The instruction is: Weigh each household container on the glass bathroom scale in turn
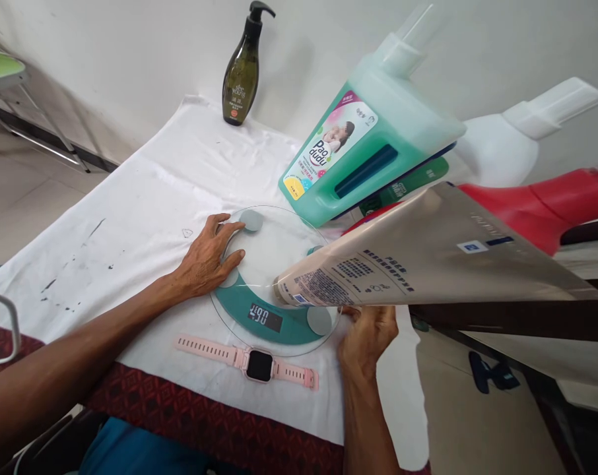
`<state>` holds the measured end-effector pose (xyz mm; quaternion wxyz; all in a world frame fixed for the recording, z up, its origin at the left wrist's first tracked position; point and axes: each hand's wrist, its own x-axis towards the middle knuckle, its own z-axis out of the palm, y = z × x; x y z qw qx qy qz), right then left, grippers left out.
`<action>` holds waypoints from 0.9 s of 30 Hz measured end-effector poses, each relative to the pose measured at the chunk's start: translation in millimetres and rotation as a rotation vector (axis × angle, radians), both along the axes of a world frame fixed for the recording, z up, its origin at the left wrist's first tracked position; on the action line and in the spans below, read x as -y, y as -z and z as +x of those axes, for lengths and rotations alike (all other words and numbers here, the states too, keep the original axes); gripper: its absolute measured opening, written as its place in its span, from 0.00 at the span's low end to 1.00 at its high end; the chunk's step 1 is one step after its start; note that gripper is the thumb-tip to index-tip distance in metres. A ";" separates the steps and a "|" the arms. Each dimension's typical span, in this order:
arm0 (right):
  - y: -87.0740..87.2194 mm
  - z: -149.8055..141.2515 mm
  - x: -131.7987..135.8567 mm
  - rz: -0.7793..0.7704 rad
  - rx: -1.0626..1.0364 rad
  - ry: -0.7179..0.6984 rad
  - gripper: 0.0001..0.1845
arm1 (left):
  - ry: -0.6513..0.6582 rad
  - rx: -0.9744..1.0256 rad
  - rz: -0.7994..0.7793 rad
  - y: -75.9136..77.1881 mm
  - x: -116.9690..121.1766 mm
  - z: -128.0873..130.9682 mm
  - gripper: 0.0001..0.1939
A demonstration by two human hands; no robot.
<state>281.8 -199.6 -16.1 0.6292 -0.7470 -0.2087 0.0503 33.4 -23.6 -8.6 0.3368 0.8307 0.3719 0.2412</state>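
Note:
A round glass digital scale [274, 330] with a teal band and a lit display lies on the white cloth. My left hand [207, 257] grips its left rim, thumb and fingertips on the glass. At the right rim is my right hand [368, 340], its fingers curled in against the edge and partly hidden by the tube. A large beige squeeze tube [378, 264] stands cap-down on the scale, leaning to the right in the view. In front of the scale, a pink smartwatch [259, 365] is stretched out flat with a dark screen.
Behind the tube stand a green detergent bottle [373, 132], a white bottle [497, 145] and a red container [531, 204]. A dark pump bottle [242, 76] is at the table's far edge by the wall. A green-seated chair [2, 66] stands at the left.

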 end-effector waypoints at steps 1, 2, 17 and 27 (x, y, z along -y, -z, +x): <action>-6.4 -6.6 -0.2 0.023 0.074 -0.004 0.19 | 0.001 0.003 0.006 -0.1 0.1 -0.1 0.25; -13.6 -14.0 -0.7 0.059 0.142 -0.030 0.20 | 0.002 0.003 0.009 -0.1 0.1 -0.1 0.24; -61.7 -61.0 -34.1 0.098 0.211 -0.183 0.18 | 0.004 0.039 0.019 4.4 -1.0 -0.2 0.25; -74.0 2.8 2.4 0.026 0.432 0.198 0.24 | -0.021 0.061 0.068 9.8 -1.9 0.7 0.24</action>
